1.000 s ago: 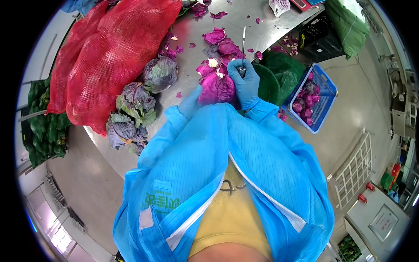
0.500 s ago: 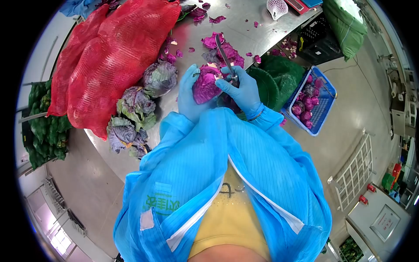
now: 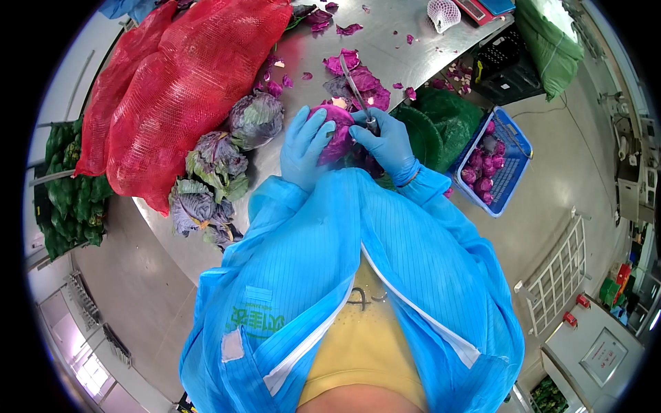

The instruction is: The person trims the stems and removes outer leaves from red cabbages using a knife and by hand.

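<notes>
A trimmed red cabbage is between my two gloved hands, above the steel table's near edge. My left hand cups it from the left, fingers laid over its near side. My right hand is closed around the handle of a knife, whose blade points away from me, and its thumb meets the cabbage's right side. Loose purple leaves lie just beyond the cabbage. To the left sit several untrimmed red cabbages with dull outer leaves. Part of the cabbage is hidden under my fingers.
Large red mesh sacks cover the table's left side. At right are a green bag-lined tub, a blue basket of trimmed cabbages and a black crate. A white foam net lies at the table's far end.
My left fingers have moved up and over the cabbage, which has turned in my grip. The knife stays in my right hand, its blade tilted a little more leftward.
</notes>
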The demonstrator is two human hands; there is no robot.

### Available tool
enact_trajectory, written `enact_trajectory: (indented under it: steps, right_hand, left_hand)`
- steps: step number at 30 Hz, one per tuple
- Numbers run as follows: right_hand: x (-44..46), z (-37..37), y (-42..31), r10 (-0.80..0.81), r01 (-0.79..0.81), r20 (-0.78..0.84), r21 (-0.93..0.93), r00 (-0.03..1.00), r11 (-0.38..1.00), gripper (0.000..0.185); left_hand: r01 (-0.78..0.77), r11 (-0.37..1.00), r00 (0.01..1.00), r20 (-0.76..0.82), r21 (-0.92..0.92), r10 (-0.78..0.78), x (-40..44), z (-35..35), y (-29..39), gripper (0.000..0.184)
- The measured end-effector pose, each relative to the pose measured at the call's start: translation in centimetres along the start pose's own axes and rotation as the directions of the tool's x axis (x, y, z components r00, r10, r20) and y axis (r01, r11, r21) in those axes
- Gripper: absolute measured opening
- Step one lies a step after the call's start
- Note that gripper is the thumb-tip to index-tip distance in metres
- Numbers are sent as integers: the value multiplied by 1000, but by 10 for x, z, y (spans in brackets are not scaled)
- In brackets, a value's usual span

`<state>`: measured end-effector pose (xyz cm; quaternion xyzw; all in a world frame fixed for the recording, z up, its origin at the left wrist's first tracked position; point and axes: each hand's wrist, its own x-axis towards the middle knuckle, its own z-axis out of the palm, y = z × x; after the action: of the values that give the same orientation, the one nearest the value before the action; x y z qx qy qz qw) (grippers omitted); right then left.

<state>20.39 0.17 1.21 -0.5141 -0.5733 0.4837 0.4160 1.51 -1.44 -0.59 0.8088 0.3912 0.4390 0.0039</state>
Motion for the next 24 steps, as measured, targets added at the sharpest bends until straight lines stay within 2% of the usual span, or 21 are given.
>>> enact_trajectory:
  steps: [1, 2, 3, 4, 6, 7, 9, 10, 12, 13, 15, 16, 18, 19, 20, 21, 22, 24]
  right_hand:
    - [-1, 0, -2, 1, -1, -2, 0, 1000, 1000, 35]
    - [-2, 0, -5, 4, -5, -13, -120, 1000, 993, 30]
    - [-3, 0, -8, 5, -11, -25, -238, 1000, 971, 26]
    - [-4, 2, -3, 7, -13, -27, -238, 1000, 971, 26]
    - [-5, 7, 7, 2, 12, -137, 100, 991, 995, 19]
    - [-4, 7, 9, -1, 15, -139, 102, 990, 995, 19]
    - [-8, 9, 6, 91, -39, -128, 365, 988, 930, 22]
    - [-10, 9, 1, 93, -39, -131, 365, 987, 930, 22]
    - [-10, 9, -9, 211, -119, -124, 517, 969, 848, 20]
    - [-11, 9, -8, 213, -115, -134, 519, 968, 847, 20]
    - [-11, 8, -1, 195, -97, -164, 473, 967, 876, 21]
    - [-12, 7, 1, 196, -93, -173, 475, 965, 875, 21]
    - [-15, 3, 8, 174, -75, -244, 366, 954, 927, 24]
    - [-16, 3, 15, 172, -68, -255, 370, 952, 927, 24]
    - [-16, 3, 24, 97, 3, -323, 296, 941, 955, 29]
    - [-17, 1, 25, 21, 68, -384, 217, 923, 974, 33]
    - [-20, -3, 25, 22, 72, -396, 220, 918, 973, 33]
    - [-30, -15, 22, 46, -100, -401, -115, 915, 988, 46]
  left_hand:
    - [-36, 999, 998, 44, 37, 34, -1, -1, -1, 64]
    - [-74, 995, 994, 89, 73, 68, -2, -2, -1, 64]
    - [-76, 995, 993, 91, 71, 69, -2, -1, 0, 64]
    - [-27, 999, 999, 37, 18, 26, -2, 0, 1, 64]
    - [15, 999, 1000, -13, -40, -16, 1, 0, 4, 64]
    - [25, 999, 999, -43, -38, -27, 5, -1, 6, 65]
    - [41, 998, 997, -70, -38, -44, 5, -2, 8, 66]
    - [46, 997, 995, -84, -63, -51, 4, 0, 8, 65]
    - [38, 995, 995, -91, -94, -46, 4, 3, 8, 65]
    - [71, 986, 990, -111, -149, -88, 5, 5, 11, 65]
    - [95, 973, 985, -123, -209, -122, 6, 9, 15, 65]
    - [144, 940, 975, -117, -310, -188, 5, 11, 17, 68]
    - [232, 836, 947, -82, -497, -311, 6, 15, 19, 76]
    - [269, 768, 929, -54, -581, -367, 8, 18, 19, 80]
    - [302, 689, 909, -20, -659, -417, 11, 22, 18, 84]
    - [273, 734, 922, -48, -621, -383, 15, 24, 17, 84]
    - [268, 734, 927, -41, -624, -373, 18, 26, 19, 84]
    - [490, 573, 795, 68, -657, -602, 25, 31, 23, 88]
